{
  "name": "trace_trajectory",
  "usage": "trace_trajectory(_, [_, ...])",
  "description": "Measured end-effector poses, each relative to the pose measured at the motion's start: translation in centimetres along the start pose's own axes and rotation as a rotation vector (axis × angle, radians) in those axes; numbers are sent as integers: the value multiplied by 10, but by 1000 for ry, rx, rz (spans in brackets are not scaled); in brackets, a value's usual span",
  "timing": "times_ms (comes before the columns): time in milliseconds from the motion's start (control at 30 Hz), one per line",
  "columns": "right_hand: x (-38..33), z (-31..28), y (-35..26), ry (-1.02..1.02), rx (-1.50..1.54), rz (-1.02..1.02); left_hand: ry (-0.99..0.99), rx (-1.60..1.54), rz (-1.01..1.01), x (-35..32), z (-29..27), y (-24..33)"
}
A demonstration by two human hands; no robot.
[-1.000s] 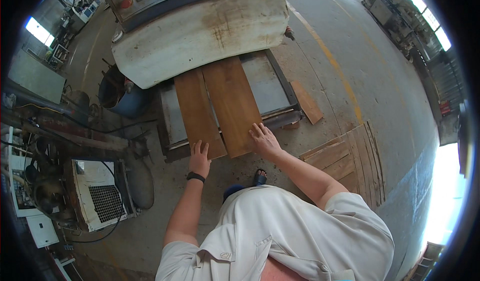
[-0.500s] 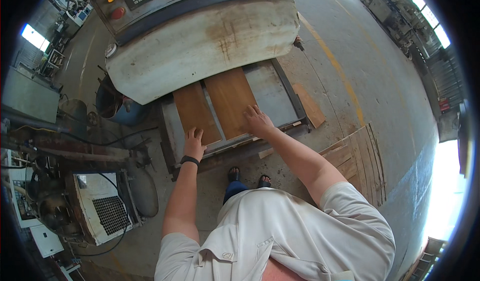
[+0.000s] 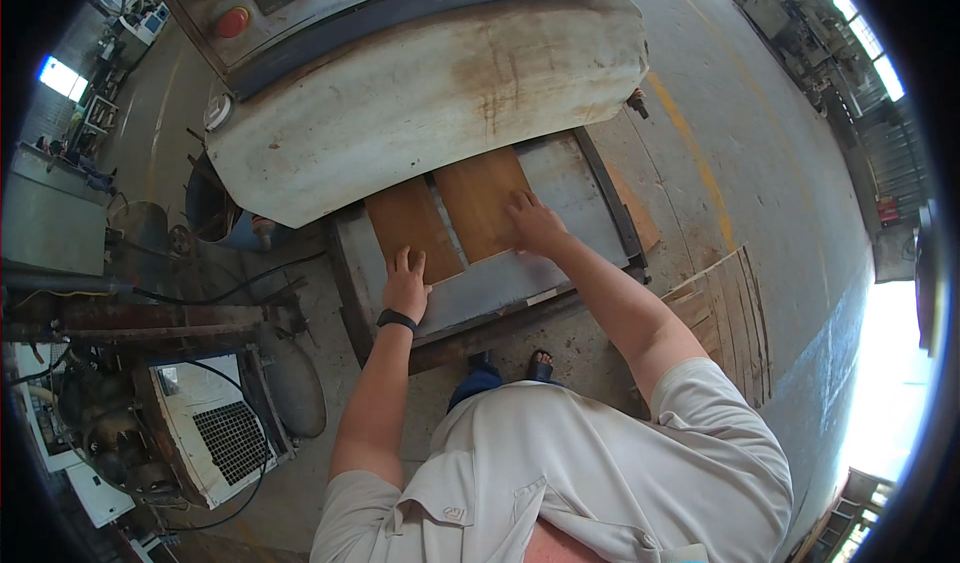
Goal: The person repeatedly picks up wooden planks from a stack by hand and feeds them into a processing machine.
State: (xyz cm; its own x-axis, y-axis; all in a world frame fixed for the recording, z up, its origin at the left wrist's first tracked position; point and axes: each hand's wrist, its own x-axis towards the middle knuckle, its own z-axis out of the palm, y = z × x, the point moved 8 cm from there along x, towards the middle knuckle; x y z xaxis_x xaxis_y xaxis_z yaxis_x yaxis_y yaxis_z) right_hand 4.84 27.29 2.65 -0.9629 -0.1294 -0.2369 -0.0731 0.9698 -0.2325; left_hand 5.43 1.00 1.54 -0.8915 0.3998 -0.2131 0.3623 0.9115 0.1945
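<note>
Two flat brown wooden boards lie side by side on the grey metal bed (image 3: 460, 306) of a machine, with a narrow gap between them. Their far ends go out of sight under the machine's stained, pale hood (image 3: 420, 103). On the near end of the left board (image 3: 410, 225) rests my left hand (image 3: 406, 281), fingers apart, a dark band on its wrist. My right hand (image 3: 535, 225) lies on the near right part of the right board (image 3: 482, 203), its fingers spread. Neither hand is wrapped round anything.
A control panel (image 3: 300, 13) with buttons and a keypad tops the machine. To the left stand a blue drum (image 3: 240, 225) and a white metal housing with a black grille (image 3: 232, 441). Thin wooden slats (image 3: 735, 323) lie on the floor at right, near a yellow line.
Both boards have slid farther in under the hood, and my hands have moved forward with them. More bare bed shows at the near edge. My view has shifted closer to the machine.
</note>
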Motion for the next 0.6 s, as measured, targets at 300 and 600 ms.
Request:
trace_trajectory(300, [-3, 9, -11, 264, 53, 9, 0, -1, 0, 33, -11, -11])
trace_trajectory(600, [35, 12, -11, 197, -145, 48, 108, -11, 69, 58, -12, -26])
